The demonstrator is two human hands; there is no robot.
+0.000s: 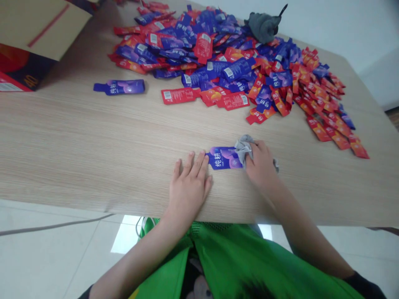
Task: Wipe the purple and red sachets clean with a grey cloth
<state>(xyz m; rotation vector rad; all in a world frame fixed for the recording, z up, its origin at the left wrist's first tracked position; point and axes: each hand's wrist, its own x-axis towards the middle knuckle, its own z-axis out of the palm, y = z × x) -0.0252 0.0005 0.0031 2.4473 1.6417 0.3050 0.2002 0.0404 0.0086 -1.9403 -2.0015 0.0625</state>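
Note:
A purple pouch (222,158) lies flat on the wooden table (93,153), its narrow spout end to the left. My left hand (190,182) rests on the table with fingers spread, the fingertips touching that spout end. At the pouch's right end my right hand (260,164) is closed on a grey cloth (244,146), which is pressed on the pouch and covers its right edge. Part of the cloth also shows right of the hand. Farther left, a second purple pouch (127,87) lies alone.
A large pile of red, orange and purple pouches (202,47) spreads over the back and right of the table. A dark grey bundled item (263,27) sits on its rear edge. An open cardboard box (40,31) stands at the back left.

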